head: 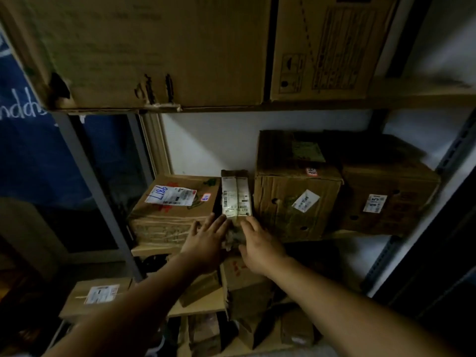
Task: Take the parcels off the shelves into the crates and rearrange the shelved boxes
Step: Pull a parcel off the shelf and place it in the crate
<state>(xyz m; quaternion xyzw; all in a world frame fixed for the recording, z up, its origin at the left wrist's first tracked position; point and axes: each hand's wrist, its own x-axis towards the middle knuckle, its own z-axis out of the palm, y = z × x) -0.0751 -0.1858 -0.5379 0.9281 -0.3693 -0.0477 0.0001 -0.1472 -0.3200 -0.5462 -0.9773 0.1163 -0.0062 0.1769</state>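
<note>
A narrow brown parcel (235,195) with a long white label stands on edge on the middle shelf (152,249), wedged between a low cardboard box (172,215) on its left and a taller box (296,199) on its right. My left hand (207,238) rests against the parcel's front left corner, fingers spread. My right hand (260,244) touches its front right corner. Both hands press on the parcel's near end; a firm grip does not show. Its lower front is hidden behind my fingers.
A third box (386,202) with a white label stands at the right end of the shelf. Two large cartons (159,50) fill the shelf above. Below, several boxes and parcels (100,295) lie piled. A grey upright post (95,186) stands at left.
</note>
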